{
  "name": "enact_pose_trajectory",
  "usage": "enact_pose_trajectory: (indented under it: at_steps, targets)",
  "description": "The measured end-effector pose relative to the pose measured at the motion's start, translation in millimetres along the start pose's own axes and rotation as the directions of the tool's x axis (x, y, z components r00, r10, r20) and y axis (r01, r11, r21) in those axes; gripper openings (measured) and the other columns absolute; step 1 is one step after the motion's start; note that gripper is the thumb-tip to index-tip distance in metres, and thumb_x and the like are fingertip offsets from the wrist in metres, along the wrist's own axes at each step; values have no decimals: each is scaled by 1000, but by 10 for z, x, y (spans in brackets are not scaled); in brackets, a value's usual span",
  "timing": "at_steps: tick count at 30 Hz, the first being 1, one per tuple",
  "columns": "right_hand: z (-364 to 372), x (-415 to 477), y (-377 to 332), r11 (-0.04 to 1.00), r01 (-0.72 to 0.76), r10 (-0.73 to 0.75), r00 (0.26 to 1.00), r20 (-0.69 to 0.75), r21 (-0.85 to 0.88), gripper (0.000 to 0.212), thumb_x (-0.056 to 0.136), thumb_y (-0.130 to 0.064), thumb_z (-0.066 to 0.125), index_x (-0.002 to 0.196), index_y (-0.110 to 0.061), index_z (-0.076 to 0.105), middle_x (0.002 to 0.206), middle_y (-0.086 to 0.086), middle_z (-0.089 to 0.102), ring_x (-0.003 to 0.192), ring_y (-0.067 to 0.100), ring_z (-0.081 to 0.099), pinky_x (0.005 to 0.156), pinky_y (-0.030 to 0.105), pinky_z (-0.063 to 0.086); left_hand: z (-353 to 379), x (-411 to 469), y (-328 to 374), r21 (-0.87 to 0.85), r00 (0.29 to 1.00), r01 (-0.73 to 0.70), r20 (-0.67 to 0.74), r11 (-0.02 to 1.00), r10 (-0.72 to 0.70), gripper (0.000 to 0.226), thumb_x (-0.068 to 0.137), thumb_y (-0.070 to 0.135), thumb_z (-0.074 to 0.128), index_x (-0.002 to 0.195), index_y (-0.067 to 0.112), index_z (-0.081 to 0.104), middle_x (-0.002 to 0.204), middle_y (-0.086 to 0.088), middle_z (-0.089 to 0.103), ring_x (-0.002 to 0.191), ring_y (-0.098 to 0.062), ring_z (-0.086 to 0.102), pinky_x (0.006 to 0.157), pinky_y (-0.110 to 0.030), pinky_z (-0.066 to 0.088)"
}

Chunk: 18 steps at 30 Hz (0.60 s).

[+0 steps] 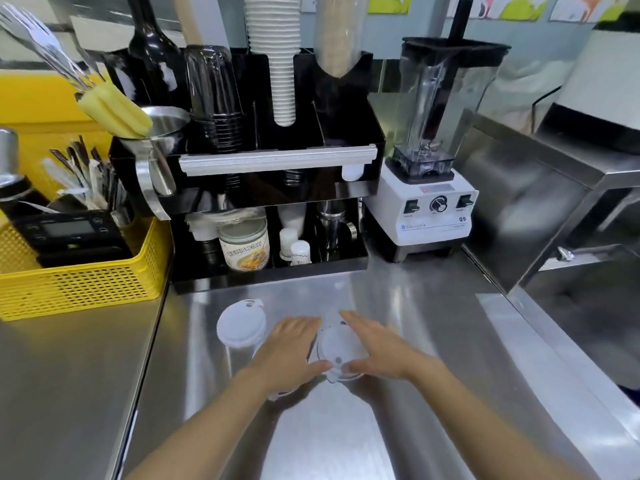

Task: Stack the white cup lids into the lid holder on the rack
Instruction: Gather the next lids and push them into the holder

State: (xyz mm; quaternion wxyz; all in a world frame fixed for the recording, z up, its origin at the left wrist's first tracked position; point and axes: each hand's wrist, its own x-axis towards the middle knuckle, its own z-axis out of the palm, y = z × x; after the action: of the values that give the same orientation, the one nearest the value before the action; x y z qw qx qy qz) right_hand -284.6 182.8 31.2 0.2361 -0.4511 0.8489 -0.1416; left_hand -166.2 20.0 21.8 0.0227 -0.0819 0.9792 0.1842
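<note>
two bare forearms (207, 427), bare left hand (291, 344), bare right hand (379, 348)

Drink-shop counter: blender (429, 140), cup stacks (277, 57)
</note>
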Motion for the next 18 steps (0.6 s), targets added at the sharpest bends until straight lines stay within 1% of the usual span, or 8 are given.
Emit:
enact_pose_trajectory:
  at_steps: [2, 5, 8, 11, 13, 15, 16, 18]
  targets:
    - [163, -56, 22, 999, -50, 51, 998, 33, -16, 94, 77, -48, 63, 145, -27, 1, 157, 0, 2, 142, 15, 6, 113, 41, 9, 115, -24, 69, 36, 999, -12, 46, 999, 10, 73, 82, 56, 50, 139, 20, 23, 148, -2, 32, 135, -23, 25, 113, -36, 14]
    - [331, -126, 32, 996, -71, 68, 997, -39, -52, 82, 81, -46, 59, 144, -22, 11, 157, 3, 2, 142, 20, 9, 112, 38, 11, 245, -75, 173, 70, 999, -15, 40, 997, 12, 67, 86, 47, 49, 139, 16, 23, 149, -4, 31, 136, -22, 24, 113, -34, 10]
    - [503, -155, 64, 994, -110, 109, 985, -136, 1, 84, 75, -48, 65, 141, -19, 21, 153, 8, 13, 138, 28, 17, 110, 37, 18, 345, -134, 201, 29, 1000, -30, -1, 999, 30, 61, 89, 40, 49, 140, 17, 25, 149, -2, 32, 136, -18, 24, 112, -29, 8]
    - [513, -196, 33, 984, -138, 157, 971, -178, 112, 86, 68, -49, 71, 138, -21, 29, 147, 4, 28, 133, 26, 25, 106, 36, 21, 390, -196, 209, -62, 1000, -7, -23, 998, 6, 57, 88, 39, 50, 137, 19, 30, 146, 0, 37, 134, -17, 27, 113, -29, 9]
    - [455, -213, 6, 986, -122, 143, 970, -195, 118, 81, 68, -47, 72, 135, -22, 33, 140, 1, 38, 128, 22, 30, 102, 33, 22, 379, -220, 228, -133, 999, 19, -39, 991, -25, 53, 87, 39, 52, 134, 21, 34, 143, 1, 42, 131, -17, 32, 112, -29, 12]
    - [402, -216, -16, 990, -91, 112, 971, -213, 105, 79, 67, -49, 71, 133, -23, 36, 137, -1, 41, 125, 21, 32, 98, 30, 22, 343, -223, 247, -202, 998, 46, -42, 978, -56, 50, 86, 39, 54, 131, 22, 39, 138, 1, 47, 125, -19, 38, 108, -31, 21]
    - [375, -214, -23, 992, -79, 98, 971, -220, 94, 80, 66, -53, 67, 132, -23, 37, 136, -2, 41, 125, 20, 32, 95, 28, 20, 319, -218, 248, -232, 996, 61, -46, 971, -74, 49, 85, 39, 55, 130, 23, 40, 136, 1, 49, 122, -19, 41, 106, -32, 26]
    - [308, -206, -57, 998, -38, 52, 961, -270, 58, 85, 57, -65, 51, 130, -24, 39, 133, -5, 42, 125, 18, 32, 92, 26, 17, 246, -196, 244, -267, 993, 70, -73, 961, -93, 49, 85, 40, 55, 129, 25, 41, 134, 2, 51, 119, -18, 43, 103, -32, 31]
